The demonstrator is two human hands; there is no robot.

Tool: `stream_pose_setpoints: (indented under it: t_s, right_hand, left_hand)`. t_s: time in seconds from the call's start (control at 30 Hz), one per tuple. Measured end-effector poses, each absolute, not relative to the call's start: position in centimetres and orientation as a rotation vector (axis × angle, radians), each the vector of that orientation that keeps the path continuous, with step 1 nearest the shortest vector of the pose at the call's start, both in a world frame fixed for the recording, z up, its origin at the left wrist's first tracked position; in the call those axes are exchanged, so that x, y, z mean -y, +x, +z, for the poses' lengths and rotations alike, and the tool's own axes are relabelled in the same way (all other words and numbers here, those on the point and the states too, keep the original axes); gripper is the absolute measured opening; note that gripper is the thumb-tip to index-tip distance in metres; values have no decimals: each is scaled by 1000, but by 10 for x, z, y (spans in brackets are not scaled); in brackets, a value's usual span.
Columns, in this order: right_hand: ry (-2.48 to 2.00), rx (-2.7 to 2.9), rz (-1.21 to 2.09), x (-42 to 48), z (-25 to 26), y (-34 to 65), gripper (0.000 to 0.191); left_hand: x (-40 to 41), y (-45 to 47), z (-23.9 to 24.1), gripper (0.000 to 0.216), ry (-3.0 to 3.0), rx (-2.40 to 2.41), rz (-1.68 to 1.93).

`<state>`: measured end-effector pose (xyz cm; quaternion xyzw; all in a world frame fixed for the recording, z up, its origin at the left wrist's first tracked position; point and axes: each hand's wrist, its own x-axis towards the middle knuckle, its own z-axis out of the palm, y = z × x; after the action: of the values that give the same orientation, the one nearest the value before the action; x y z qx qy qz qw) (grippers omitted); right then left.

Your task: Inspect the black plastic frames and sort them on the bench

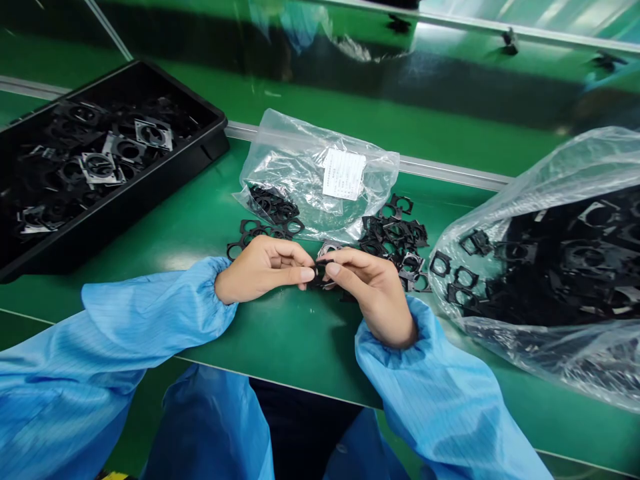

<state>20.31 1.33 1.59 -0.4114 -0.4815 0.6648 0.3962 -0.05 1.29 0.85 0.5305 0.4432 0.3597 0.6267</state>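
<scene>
My left hand and my right hand meet over the green table, both closed in a pinch. Between their fingertips is a small black plastic part, mostly covered by the fingers. Just behind my left hand lie flat black ring-shaped frames. A heap of similar black frames sits behind and beside my right hand, some with a lighter grey face. Above the hands lies a clear plastic bag with a white label; more black rings show at its lower left.
On the left stands a black bin full of black and silvery square frames. A large clear bag packed with black frames takes up the right side. A metal rail and a shiny green panel run along the back of the green table.
</scene>
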Motion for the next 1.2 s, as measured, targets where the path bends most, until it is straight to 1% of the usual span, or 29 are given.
stream_pose_setpoints:
  t_s: [0.23,0.53,0.7,0.9,1.03,1.2]
  right_hand:
    - [-983,1182,1763,-13,13,203,27]
    - [-942,1096,1869,-15,12,203,31]
    - [-998,1044,1796,-15,10,202,31]
    - [-1049,1036,1739,-15,12,200,35]
    - [-1067,1066,1680,-15,13,200,38]
    - [-1070,1092,1640,-16,11,202,36]
  left_hand:
    - [-13,-1,9,33,1203,-1011,827]
    - [-13,-1,7,30,1108,-917,858]
    - [-14,1,5,30,1092,-957,896]
    - [-15,2,2,38,1106,-1026,1010]
    - [-15,2,1,34,1155,-993,1055]
    - [-14,3,2,27,1213,-981,1096]
